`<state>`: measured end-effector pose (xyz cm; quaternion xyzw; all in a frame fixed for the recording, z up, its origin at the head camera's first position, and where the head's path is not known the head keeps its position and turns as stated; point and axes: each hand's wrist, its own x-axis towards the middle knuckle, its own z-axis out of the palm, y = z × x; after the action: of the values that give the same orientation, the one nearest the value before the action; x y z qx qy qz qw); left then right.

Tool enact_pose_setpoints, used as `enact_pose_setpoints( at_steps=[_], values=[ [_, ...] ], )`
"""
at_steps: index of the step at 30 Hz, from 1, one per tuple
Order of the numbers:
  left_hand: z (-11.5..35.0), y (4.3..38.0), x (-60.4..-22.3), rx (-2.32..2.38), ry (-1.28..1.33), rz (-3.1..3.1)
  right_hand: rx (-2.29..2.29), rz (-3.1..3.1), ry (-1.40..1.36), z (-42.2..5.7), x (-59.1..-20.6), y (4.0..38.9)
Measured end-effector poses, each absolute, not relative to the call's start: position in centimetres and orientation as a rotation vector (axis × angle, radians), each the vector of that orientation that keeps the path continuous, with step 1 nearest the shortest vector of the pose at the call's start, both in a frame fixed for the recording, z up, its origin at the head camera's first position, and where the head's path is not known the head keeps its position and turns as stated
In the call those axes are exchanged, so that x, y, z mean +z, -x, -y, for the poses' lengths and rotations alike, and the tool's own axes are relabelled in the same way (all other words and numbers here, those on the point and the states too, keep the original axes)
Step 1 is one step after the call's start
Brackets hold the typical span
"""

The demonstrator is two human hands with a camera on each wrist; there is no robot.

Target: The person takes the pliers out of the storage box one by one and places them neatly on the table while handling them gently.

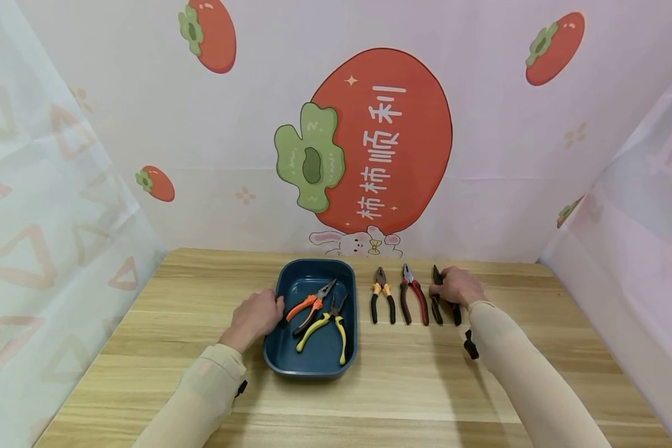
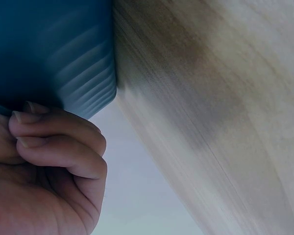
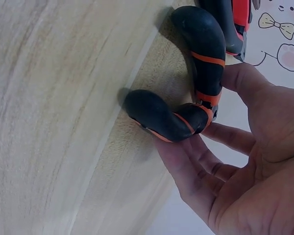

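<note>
At the left rim of a dark blue rectangular tray [image 1: 309, 374], my left hand [image 1: 256, 315] grips the edge with curled fingers; its thumb is hidden in the left wrist view. Inside the tray lie orange-handled long-nose pliers [image 1: 316, 303] and yellow-handled pliers [image 1: 338, 322], their handles spread. My right hand [image 1: 460, 286] holds black pliers [image 1: 437, 309] at the right end of a row. In the right wrist view, orange bands show on their curved black handles [image 3: 208, 73], with the thumb on one side and fingers on the other. The hand covers part of the pliers in the head view.
Between the tray and my right hand lie pliers with yellow-and-black handles [image 1: 391, 305] and pliers with red-and-black handles [image 1: 420, 298]. The wooden table [image 1: 403, 386] meets a printed cloth backdrop [image 1: 481, 218] at its far edge, with cloth on both sides.
</note>
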<state>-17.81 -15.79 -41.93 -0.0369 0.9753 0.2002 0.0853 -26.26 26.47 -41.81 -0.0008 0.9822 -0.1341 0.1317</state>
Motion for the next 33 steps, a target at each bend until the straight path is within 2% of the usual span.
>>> enact_pose_setpoints(
  at_steps=[17,33],
  values=[
    [15.8,17.7,-41.8,0.607,0.103,-2.905,-0.519,-2.864,-0.023,-27.1,-42.2,25.2],
    [15.8,17.7,-41.8,0.608,0.098,-2.901,-0.590,-2.965,0.081,-27.0,-40.8,23.4]
  ],
)
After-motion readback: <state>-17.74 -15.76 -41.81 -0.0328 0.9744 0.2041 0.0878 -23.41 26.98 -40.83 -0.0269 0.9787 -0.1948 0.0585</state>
